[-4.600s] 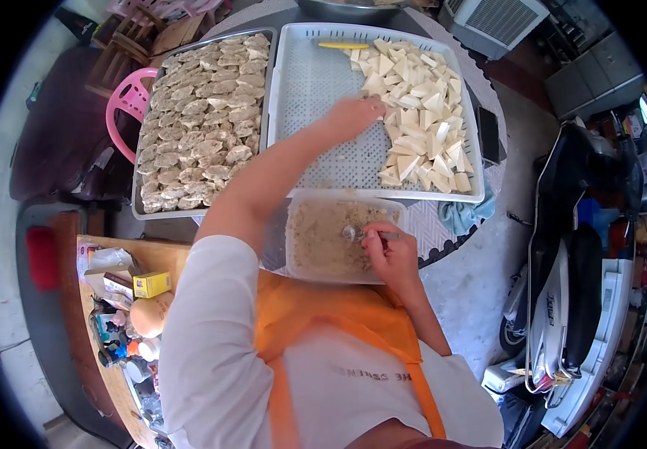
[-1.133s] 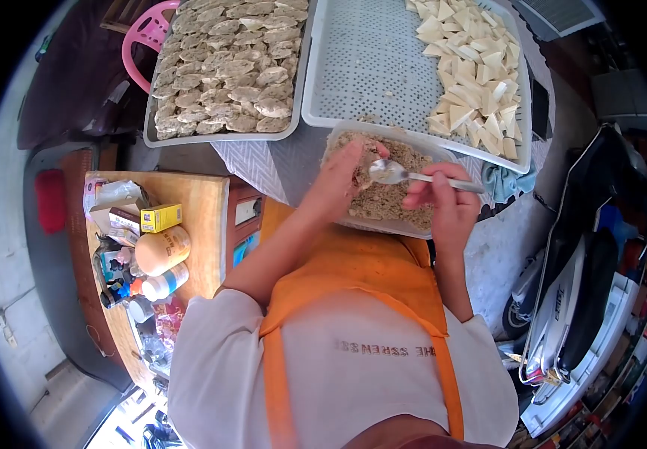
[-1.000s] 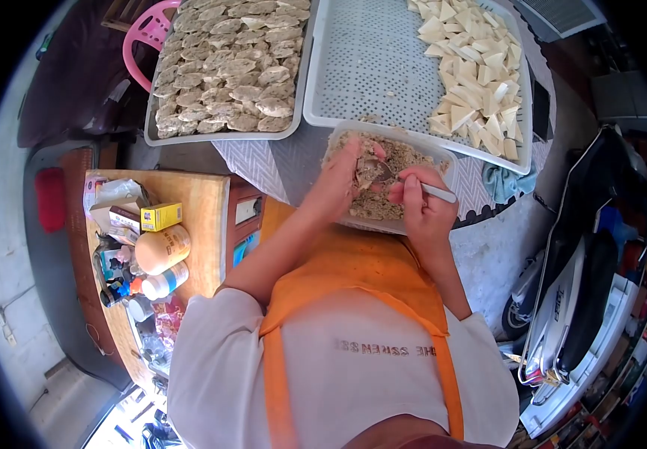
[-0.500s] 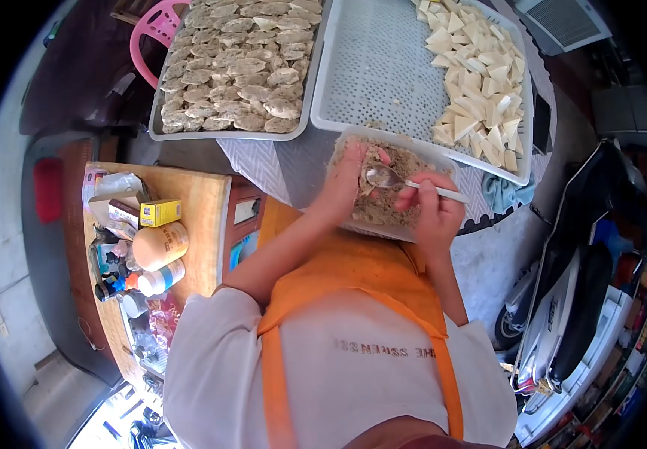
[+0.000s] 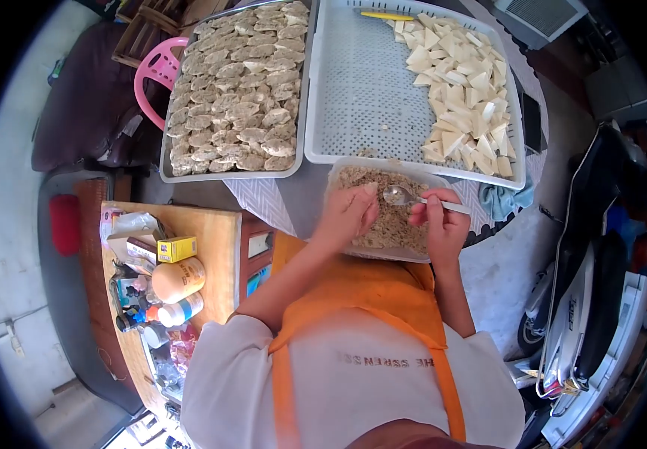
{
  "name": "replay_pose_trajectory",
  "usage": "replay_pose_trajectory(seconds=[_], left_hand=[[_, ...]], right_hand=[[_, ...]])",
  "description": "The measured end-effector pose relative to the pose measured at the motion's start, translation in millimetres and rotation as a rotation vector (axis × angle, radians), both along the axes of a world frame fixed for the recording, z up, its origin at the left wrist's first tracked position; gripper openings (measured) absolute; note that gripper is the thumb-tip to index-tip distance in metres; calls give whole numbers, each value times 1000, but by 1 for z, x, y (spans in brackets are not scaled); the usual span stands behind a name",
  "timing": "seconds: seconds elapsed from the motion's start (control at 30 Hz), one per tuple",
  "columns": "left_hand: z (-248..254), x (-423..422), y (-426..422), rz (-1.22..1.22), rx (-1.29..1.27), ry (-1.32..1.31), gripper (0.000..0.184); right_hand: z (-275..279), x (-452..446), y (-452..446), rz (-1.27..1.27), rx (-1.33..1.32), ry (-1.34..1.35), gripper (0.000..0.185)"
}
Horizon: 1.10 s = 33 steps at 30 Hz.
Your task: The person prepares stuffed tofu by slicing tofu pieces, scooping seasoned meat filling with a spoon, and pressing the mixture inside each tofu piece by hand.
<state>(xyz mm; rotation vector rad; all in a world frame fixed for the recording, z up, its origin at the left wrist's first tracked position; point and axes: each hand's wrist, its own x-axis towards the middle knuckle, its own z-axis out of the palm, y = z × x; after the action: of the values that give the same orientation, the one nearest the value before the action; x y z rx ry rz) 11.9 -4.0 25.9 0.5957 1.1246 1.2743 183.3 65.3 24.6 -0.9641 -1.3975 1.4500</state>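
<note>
A clear plastic tub [image 5: 332, 179] of brown minced filling [image 5: 388, 228] stands at the table's near edge. Over its left part is my left hand [image 5: 349, 215], its fingers pressed together on something I cannot make out. My right hand [image 5: 441, 218] grips the handle of a metal spoon [image 5: 400, 195], whose bowl is above the filling. White wedge-cut pieces [image 5: 462, 93] cover the right side of a perforated white tray [image 5: 361, 90] behind the tub. To the left, a metal tray [image 5: 230, 177] holds rows of filled pieces [image 5: 237, 93]. A yellow-handled tool [image 5: 387, 15] lies at the white tray's far edge.
A wooden side table [image 5: 218, 284] at left carries a yellow box [image 5: 176, 249], bottles [image 5: 179, 280] and packets. A pink chair [image 5: 160, 69] is beside the metal tray. A blue-green cloth [image 5: 504, 200] hangs near the white tray's right corner. A motorbike [image 5: 570, 314] stands at right.
My left hand has gone from the white pieces to the tub, and its fingers have since closed. The spoon dipped into the filling and rose. The view has shifted, showing the yellow-handled tool again.
</note>
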Motion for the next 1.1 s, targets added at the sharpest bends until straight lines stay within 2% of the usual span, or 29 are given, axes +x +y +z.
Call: replay_pose_trajectory(seconds=[0.03, 0.13, 0.23, 0.33, 0.43, 0.53, 0.63, 0.73, 0.83, 0.93, 1.03, 1.1], left_hand=[[-6, -1, -1, -18, 30, -69, 40], [-11, 1, -2, -21, 37, 87, 44], [18, 2, -2, -34, -153, 129, 46], [4, 1, -5, -31, -6, 218, 47], [4, 3, -3, 38, -98, 32, 46], [0, 0, -2, 16, 52, -17, 46], [-6, 2, -4, -3, 45, 68, 46], [-2, 0, -3, 28, 1, -58, 46], [14, 6, 1, 35, 12, 139, 45], [-5, 2, -2, -26, 62, 126, 44], [-1, 0, -2, -5, -12, -147, 44], [-2, -1, -2, -19, -23, -126, 45]], right_hand=[[0, 1, 0, 4, -2, 1, 12], [0, 1, 1, 2, 11, -19, 13], [1, 1, 0, 1, 11, -32, 13], [1, -1, -1, 6, 8, -34, 13], [0, -1, 1, 12, 15, -31, 13], [1, -1, 0, 14, 14, -29, 12], [1, -1, 0, 10, 17, -31, 13], [0, -1, 0, 7, 19, -28, 13], [1, -1, 0, 6, 21, -28, 13], [1, -1, 0, 5, 20, -32, 13], [2, -1, 0, 4, 26, -35, 13], [2, -1, 0, 3, 27, -35, 13]])
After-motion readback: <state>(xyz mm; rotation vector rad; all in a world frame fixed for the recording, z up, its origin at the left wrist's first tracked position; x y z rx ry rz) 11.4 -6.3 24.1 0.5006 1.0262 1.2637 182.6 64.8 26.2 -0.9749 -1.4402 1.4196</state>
